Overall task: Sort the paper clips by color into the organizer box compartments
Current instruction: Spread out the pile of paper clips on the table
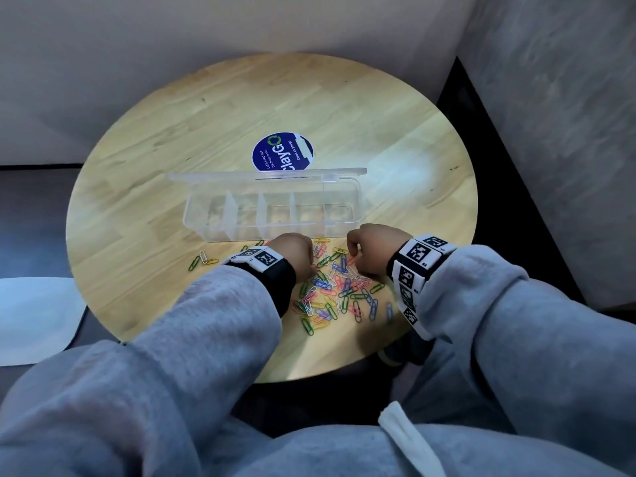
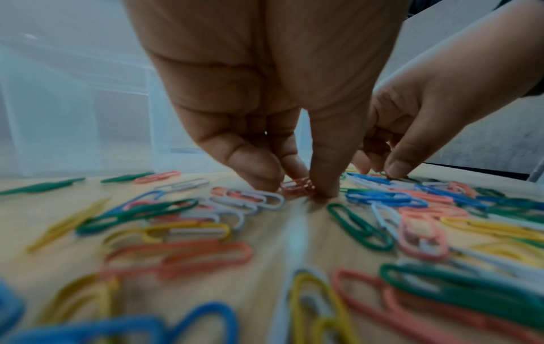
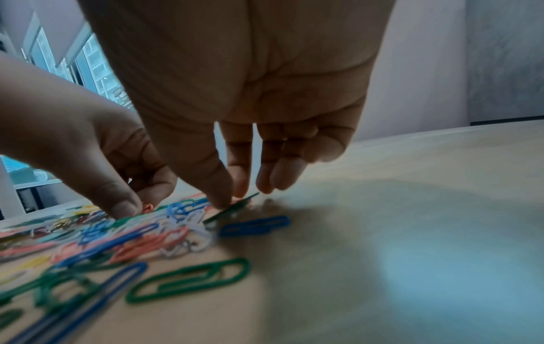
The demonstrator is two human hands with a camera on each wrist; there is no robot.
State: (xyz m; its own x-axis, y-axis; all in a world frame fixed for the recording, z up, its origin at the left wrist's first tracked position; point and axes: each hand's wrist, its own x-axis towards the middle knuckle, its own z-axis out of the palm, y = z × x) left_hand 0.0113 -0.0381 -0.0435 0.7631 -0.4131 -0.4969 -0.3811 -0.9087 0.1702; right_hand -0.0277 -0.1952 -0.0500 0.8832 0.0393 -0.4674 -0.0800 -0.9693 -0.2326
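A loose pile of paper clips point(image 1: 339, 290) in red, blue, green, yellow and white lies on the round wooden table's point(image 1: 155, 139) near side. Just behind it stands the clear organizer box point(image 1: 272, 210), lid open, with no colour showing in its compartments. My left hand point(image 2: 294, 187) is down on the pile's left part and pinches a red paper clip point(image 2: 300, 183) between thumb and fingers. My right hand point(image 3: 231, 197) is at the pile's right part. Its thumb and forefinger pinch a green paper clip point(image 3: 238, 204) that tilts up off the table.
A blue round sticker point(image 1: 282, 151) lies on the table behind the box's lid. A few stray clips point(image 1: 203, 259) lie left of the pile. The table stands in a corner, with walls behind and to the right. A white sheet point(image 1: 34, 318) lies low at the left.
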